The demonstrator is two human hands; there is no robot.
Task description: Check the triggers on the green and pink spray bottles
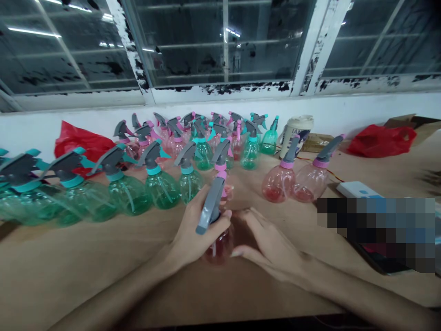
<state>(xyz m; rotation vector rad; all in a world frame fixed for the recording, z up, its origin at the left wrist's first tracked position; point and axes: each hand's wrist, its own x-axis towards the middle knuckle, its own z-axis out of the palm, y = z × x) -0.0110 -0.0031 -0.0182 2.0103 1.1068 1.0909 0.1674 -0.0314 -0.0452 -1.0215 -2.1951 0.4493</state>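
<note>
A pink spray bottle (217, 250) with a grey trigger head stands upright on the table in front of me. My left hand (196, 230) is wrapped around its neck just below the head, covering the collar. On the bottle's right side is my right hand (268, 241), fingers curved and thumb apart, with nothing in it; whether its fingertips touch the bottle I cannot tell. Directly behind stands another pink-collared spray bottle (221, 161), partly hidden. To the right, two pink spray bottles, one nearer (277, 184) and one farther right (312, 181), stand side by side.
A row of green spray bottles (132, 195) runs along the left. More pink and green bottles crowd the back by the wall. Red plastic bags (382, 140), a paper cup (296, 131), a white box (358, 189) and a partly blurred-out phone (386, 266) lie on the table (103, 257).
</note>
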